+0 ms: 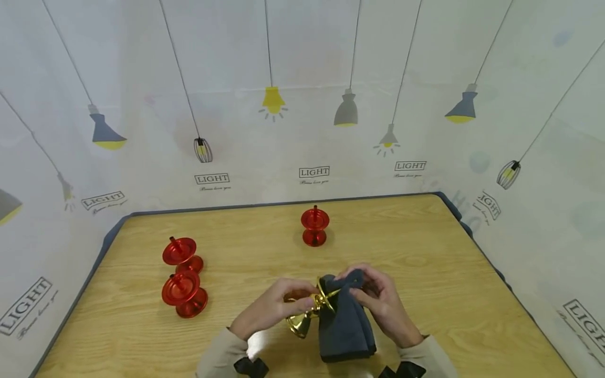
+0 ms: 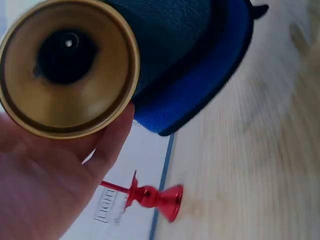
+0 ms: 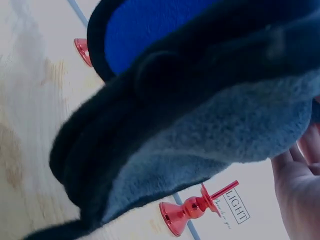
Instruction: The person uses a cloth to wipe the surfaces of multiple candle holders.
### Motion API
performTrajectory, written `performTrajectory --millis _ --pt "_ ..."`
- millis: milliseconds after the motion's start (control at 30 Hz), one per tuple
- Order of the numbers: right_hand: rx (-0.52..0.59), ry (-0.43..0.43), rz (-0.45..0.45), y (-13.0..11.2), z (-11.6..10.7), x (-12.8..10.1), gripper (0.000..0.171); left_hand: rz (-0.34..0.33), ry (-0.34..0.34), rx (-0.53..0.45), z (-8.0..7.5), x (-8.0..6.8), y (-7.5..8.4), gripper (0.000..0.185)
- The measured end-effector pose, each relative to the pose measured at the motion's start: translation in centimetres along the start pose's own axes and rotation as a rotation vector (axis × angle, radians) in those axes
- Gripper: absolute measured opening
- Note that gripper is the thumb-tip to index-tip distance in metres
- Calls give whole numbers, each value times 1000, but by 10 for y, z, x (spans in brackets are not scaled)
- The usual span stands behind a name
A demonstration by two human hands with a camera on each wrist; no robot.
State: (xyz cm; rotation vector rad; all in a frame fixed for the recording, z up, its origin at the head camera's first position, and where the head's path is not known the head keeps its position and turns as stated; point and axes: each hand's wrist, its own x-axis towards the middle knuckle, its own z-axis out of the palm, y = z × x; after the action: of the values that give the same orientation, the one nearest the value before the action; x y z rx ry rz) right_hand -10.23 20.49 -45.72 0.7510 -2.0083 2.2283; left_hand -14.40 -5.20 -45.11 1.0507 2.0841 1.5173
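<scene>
A shiny gold candle holder (image 1: pixel 300 324) lies tilted in my left hand (image 1: pixel 271 310), which grips it around the stem and plate. Its round hollow base (image 2: pixel 102 95) faces the left wrist camera. My right hand (image 1: pixel 385 307) pinches a folded dark grey-blue cloth (image 1: pixel 345 333) near its upper edge, against the candle holder's plate and spike. The cloth hangs down between the hands and hides part of the spike. In the right wrist view the cloth (image 3: pixel 215 125) covers much of the picture, with the right hand (image 3: pixel 300 190) partly behind it.
Two red candle holders (image 1: pixel 179 253) (image 1: pixel 181 292) stand close together on the left of the wooden table (image 1: pixel 255 247). Another red candle holder (image 1: pixel 315 220) stands at the back middle. A white curtain (image 1: pixel 302 142) printed with lamps surrounds the table's back and sides.
</scene>
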Motion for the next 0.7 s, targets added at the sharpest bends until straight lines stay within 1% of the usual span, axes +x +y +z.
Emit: performTrajectory --millis 33,67,100,200,300,367,433,467,500,567,600,633,700 --pt "-3 13 4 0 1 0 23 0 16 19 1 0 0 37" --pt "-4 34 13 0 2 0 23 14 44 54 3 0 1 36" --pt "-4 59 24 0 2 0 23 42 85 114 5 0 2 35" --pt "-1 166 75 1 5 -1 24 158 250 367 13 3 5 35" --pt "31 268 135 2 6 -1 25 264 405 643 21 7 7 44" --pt "64 313 158 2 7 -1 22 312 462 769 24 9 9 48" --pt "93 324 164 2 7 -1 19 345 502 857 27 11 9 48" --pt "103 318 159 1 8 -1 18 352 513 878 28 11 9 47" --pt "106 308 150 1 7 -1 18 357 520 875 28 11 10 46" --pt "98 271 127 1 6 -2 19 344 509 834 27 10 10 42" --pt "84 248 109 1 5 -2 20 329 483 778 26 9 10 40" --pt "68 224 90 1 4 -2 20 305 441 701 25 8 10 37" --pt "44 177 58 0 1 -3 21 239 322 485 20 7 9 31"
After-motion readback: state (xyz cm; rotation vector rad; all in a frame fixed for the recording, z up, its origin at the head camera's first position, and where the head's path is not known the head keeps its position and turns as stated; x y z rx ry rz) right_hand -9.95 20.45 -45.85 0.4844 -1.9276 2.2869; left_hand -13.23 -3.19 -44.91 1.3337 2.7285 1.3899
